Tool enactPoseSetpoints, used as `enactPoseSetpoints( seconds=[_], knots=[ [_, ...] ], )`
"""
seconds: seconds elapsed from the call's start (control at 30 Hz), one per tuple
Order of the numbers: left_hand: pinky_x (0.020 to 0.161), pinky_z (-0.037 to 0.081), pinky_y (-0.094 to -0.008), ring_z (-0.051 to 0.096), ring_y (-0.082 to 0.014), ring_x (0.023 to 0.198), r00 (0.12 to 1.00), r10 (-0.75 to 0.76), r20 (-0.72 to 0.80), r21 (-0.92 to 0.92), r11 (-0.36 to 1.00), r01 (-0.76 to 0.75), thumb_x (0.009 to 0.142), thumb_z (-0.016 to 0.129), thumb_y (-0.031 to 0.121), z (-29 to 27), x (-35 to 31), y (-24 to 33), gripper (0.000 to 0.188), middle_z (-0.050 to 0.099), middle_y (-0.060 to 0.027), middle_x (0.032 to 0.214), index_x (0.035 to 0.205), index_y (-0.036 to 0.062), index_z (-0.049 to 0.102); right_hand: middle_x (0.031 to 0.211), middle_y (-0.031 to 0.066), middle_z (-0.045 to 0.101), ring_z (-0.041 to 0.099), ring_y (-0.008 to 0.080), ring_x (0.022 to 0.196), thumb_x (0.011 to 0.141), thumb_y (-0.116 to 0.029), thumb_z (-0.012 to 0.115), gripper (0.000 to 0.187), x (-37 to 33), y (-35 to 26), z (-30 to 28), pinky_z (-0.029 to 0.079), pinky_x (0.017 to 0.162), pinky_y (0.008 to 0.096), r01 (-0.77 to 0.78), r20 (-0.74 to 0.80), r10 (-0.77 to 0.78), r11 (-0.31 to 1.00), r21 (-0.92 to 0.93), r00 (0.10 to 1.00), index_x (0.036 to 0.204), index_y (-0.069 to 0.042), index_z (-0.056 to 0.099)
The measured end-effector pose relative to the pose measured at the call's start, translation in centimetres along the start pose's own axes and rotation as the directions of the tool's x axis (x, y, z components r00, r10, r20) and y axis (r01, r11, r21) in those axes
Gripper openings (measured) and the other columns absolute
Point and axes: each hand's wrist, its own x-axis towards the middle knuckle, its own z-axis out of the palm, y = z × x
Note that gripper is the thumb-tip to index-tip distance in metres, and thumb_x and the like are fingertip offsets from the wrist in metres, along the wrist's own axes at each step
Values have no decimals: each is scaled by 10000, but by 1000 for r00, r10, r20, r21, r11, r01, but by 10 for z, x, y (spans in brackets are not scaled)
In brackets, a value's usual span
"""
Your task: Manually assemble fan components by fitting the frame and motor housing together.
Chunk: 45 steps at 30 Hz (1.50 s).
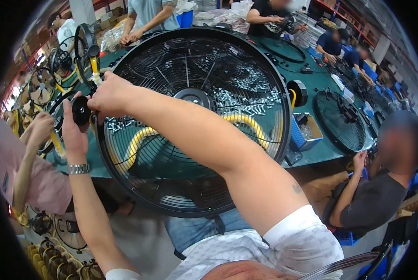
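A large round black fan with a wire grille (185, 37) lies in front of me, its left rim beside my hands. My left hand (72, 133) is raised with its palm and fingers against a black round knob (81, 112) at that rim. From the other side my right hand (112, 95) reaches across the fan, fingers curled in next to the knob; what they grip is hidden. A yellow tube with a black end (94, 63) stands just beyond my right hand. Through the grille show a curved yellow tube (246, 120) and many loose metal fasteners (253, 79).
On the fan's right rim sits another black knob (297, 92). Near it a blue box (307, 131) holds small metal parts on the green table (318, 77). A smaller grille (339, 121) lies farther right. A person's hands (41, 128) work close on my left; other people surround the table.
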Motion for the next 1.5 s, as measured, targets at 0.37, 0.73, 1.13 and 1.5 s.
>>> enactPoseSetpoints(
  seconds=[0.37,0.73,1.13,1.5],
  knots=[
    [846,496,-298,621,-166,976,995,-95,-20,-93,991,93,954,496,238,-15,-4,0,355,653,-85,1104,1231,33,580,860,11,698,670,204,888,755,-417,707,278,1,-3,-2,414,814,420,32,-79,-31,999,6,996,928,-203,667],
    [807,491,-282,637,-143,907,984,-6,-179,-9,1000,4,988,483,302,-3,-3,-16,321,678,-46,1008,1104,51,646,849,-20,691,656,166,837,756,-388,721,265,-2,-4,-2,379,787,367,30,-101,-28,999,12,994,917,-186,659],
    [962,460,-327,599,-178,1082,995,-78,59,-180,980,87,1006,428,287,-13,-21,-15,376,628,-86,1185,1258,31,539,907,-16,681,646,171,928,777,-363,707,255,1,-6,-3,372,832,373,-24,-34,26,999,38,999,952,-181,667],
    [861,469,-256,611,-109,908,984,147,-104,-79,985,-156,985,553,254,-4,-9,-31,245,676,-46,981,1059,36,634,910,-20,692,658,176,936,767,-383,716,339,0,-3,5,400,829,394,38,-145,-31,998,48,989,1020,-170,644]
  ],
)
